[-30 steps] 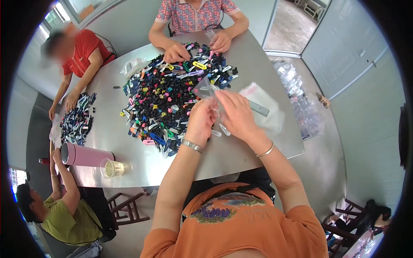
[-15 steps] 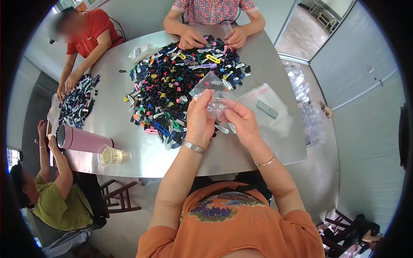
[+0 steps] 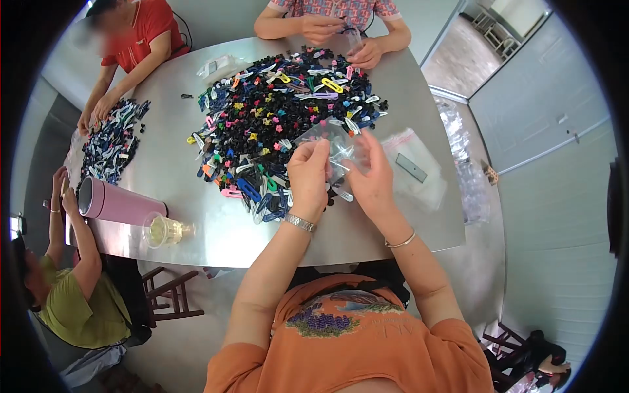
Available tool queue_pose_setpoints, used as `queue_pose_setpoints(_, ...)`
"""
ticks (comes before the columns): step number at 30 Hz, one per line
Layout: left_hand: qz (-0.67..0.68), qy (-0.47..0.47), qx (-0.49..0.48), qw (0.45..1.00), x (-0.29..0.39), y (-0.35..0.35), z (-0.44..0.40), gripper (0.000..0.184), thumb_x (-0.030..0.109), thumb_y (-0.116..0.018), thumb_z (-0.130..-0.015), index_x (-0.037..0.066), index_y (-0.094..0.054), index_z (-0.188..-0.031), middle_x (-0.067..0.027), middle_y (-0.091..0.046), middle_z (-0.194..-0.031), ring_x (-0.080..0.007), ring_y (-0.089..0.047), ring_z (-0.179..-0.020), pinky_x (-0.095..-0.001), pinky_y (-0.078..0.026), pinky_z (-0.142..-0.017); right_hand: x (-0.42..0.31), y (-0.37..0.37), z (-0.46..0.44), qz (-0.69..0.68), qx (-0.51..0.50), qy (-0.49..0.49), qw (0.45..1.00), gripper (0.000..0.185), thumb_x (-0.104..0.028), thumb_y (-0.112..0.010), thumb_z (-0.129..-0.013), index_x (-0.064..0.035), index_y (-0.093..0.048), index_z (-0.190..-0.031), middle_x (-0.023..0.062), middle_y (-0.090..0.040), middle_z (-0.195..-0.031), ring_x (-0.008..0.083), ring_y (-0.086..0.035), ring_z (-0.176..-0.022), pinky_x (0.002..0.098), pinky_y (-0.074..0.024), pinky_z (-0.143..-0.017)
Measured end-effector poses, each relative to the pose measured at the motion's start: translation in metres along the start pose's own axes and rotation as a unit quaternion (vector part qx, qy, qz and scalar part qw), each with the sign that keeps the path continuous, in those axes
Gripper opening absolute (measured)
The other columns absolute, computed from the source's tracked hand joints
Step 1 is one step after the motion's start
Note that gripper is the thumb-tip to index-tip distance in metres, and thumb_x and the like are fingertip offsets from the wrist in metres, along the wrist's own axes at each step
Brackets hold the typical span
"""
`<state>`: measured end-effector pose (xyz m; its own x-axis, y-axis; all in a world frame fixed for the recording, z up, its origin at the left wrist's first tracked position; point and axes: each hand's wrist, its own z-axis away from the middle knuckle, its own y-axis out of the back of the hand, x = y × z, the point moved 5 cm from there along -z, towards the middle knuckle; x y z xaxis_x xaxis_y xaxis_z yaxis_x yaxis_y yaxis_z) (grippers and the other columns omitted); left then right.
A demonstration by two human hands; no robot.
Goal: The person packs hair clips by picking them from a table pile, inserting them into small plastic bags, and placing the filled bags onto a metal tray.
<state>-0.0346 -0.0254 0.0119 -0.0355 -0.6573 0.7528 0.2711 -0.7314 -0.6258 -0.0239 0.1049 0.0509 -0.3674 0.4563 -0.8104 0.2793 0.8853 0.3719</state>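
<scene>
The left hand (image 3: 308,175) pinches a clear plastic bag (image 3: 341,148) between thumb and fingers — the bag is at the near right edge of a heap of hair clips (image 3: 259,121). The right hand (image 3: 375,187) touches its other side; I cannot tell whether it grips. Beyond, a grey bar (image 3: 411,168) rests on flat bags (image 3: 424,195).

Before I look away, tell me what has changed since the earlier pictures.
The right hand has turned its fingers from pointing left to pointing up, spread from the thumb, beside the clear bag. Across the table, a co-worker's hand has risen off the pile of hair clips toward the bag in their other hand. The left hand still grips the clear bag; pink bottle and cup stay put.
</scene>
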Motion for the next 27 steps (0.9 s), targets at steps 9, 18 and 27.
queue_pose_setpoints(9, 0.19, 0.102, -0.125, 0.969, 0.001, -0.003, 0.0, 0.054, 0.031, -0.056, -0.093, 0.005, -0.038, -0.137, -0.0139, -0.048, -0.124, -0.021, -0.051, -0.107, -0.0372, -0.044, -0.091, -0.027, -0.008, 0.008, 0.222, -0.001, 0.308, 0.925, 0.02, -0.009, -0.064, -0.072, -0.0123, -0.066, -0.091, 0.0014, -0.061, -0.091, 0.0198, -0.056, -0.086, 0.0358, -0.0375, -0.08)
queue_pose_setpoints(18, 0.287, 0.103, -0.116, 0.945, -0.014, 0.002, -0.014, 0.019, 0.024, -0.055, -0.092, 0.009, -0.057, -0.105, -0.012, -0.057, -0.117, -0.0284, -0.053, -0.109, -0.0471, -0.043, -0.095, -0.032, -0.011, 0.009, 0.195, 0.032, 0.313, 0.929, 0.02, -0.004, -0.063, -0.071, -0.0113, -0.067, -0.09, 0.0002, -0.063, -0.089, 0.0183, -0.058, -0.08, 0.0339, -0.0385, -0.076)
queue_pose_setpoints(27, 0.354, 0.108, -0.069, 0.926, 0.021, 0.02, -0.035, 0.015, 0.024, -0.055, -0.088, 0.012, -0.063, -0.091, -0.0092, -0.066, -0.099, -0.0296, -0.061, -0.088, -0.048, -0.047, -0.085, 0.008, 0.025, 0.017, 0.007, -0.008, -0.005, 1.0, 0.027, -0.01, -0.065, -0.079, -0.0022, -0.062, -0.106, 0.0145, -0.062, -0.093, 0.027, -0.06, -0.078, 0.0382, -0.0472, -0.08)
